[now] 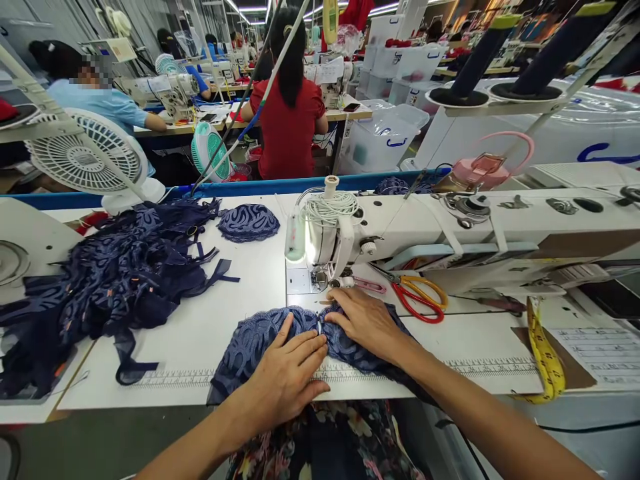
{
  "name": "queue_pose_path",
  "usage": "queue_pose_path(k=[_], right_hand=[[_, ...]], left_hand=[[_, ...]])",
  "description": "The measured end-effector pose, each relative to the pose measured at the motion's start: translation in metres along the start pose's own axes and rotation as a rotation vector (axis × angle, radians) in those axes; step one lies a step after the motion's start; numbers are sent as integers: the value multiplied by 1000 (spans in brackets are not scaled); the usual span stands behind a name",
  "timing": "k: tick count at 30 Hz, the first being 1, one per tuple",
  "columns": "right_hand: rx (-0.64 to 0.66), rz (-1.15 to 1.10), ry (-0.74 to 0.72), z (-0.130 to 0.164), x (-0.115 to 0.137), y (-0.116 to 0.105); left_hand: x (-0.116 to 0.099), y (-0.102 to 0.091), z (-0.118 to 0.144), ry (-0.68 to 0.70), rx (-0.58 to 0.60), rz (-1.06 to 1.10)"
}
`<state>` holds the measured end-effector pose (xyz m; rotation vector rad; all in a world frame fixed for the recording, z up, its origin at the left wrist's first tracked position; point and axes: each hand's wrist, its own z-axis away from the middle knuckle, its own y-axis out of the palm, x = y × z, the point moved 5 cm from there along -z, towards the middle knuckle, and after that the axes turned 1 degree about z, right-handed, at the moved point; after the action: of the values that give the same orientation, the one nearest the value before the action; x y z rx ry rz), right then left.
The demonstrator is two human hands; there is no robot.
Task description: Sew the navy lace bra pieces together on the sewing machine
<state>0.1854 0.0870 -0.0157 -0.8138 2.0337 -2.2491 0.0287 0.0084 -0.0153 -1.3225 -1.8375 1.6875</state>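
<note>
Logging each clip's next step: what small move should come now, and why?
Probably slide the navy lace toward the sewing-machine head: the left hand and right hand rest on the lace, its far edge just short of the head.

A yellow tape measure (546, 363) reaches the front edge of the worktop (260, 273) at right, beside a sheet of paper (597, 353); a white fan (87, 157) stands by the back edge, towards the left.

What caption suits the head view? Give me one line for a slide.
Left hand and right hand on navy lace-patterned fabric before a white sewing machine.
</note>
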Motion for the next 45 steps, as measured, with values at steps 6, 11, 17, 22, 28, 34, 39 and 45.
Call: queue_pose_path(k=[6, 11, 17, 22, 28, 34, 39, 45], right_hand=[[-175, 47, -234, 7, 7, -3], [-184, 61, -277, 10, 13, -8], [-84, 43, -222, 10, 3, 6], [-51, -110, -192, 10, 8, -6], [14, -273, -152, 7, 12, -21], [160, -481, -93, -3, 3, -3], [184, -629, -94, -9, 1, 2], [167, -627, -32, -10, -5, -2]], left_hand=[[21, -15, -13, -218, -178, 101], [51, -11, -33, -491, -111, 110], [53, -6, -38, -522, -58, 138], [55, -9, -43, -549, -1, 334], [63, -5, -46, -587, 17, 514], [65, -5, -43, -477, -21, 626], [67, -6, -41, -479, -65, 705], [74, -9, -42, -515, 12, 909]])
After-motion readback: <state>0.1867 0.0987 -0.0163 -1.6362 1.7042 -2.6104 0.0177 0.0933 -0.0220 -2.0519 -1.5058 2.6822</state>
